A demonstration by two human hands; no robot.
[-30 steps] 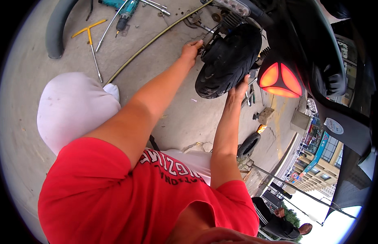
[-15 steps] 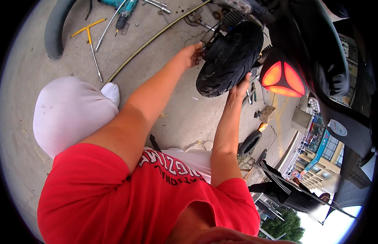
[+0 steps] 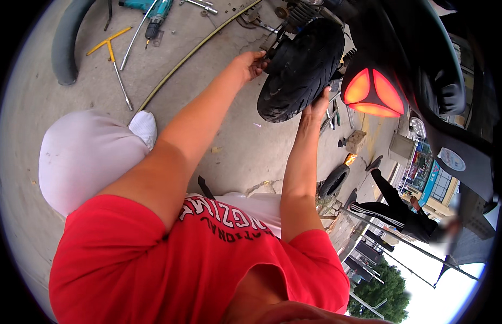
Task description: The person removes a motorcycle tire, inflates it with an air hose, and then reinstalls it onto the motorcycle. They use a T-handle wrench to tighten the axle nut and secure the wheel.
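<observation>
A black scooter wheel point(image 3: 307, 70) with a treaded tyre sits at the rear of a scooter, tilted in the picture. My left hand point(image 3: 252, 66) reaches to the hub side, its fingers curled at the dark hub and axle parts point(image 3: 277, 58). From the other side my right hand point(image 3: 317, 103) grips the tyre's lower edge, thumb up along the rubber; its other fingers are partly hidden behind the tyre. Just right of the wheel glows the scooter's red-orange tail light point(image 3: 374, 93). A coil spring point(image 3: 300, 19) shows beyond the wheel.
On the concrete lie a yellow T-handle wrench point(image 3: 112, 48), a teal power drill point(image 3: 155, 24), a long hose point(image 3: 191, 56) and a loose grey tyre point(image 3: 65, 48). At right are a brick point(image 3: 356, 141), another tyre point(image 3: 334, 181) and a walking person point(image 3: 394, 213).
The view has shifted slightly, with the wheel and both hands a little higher in the picture. Both hands stay on the wheel. The person in the background has taken a stride.
</observation>
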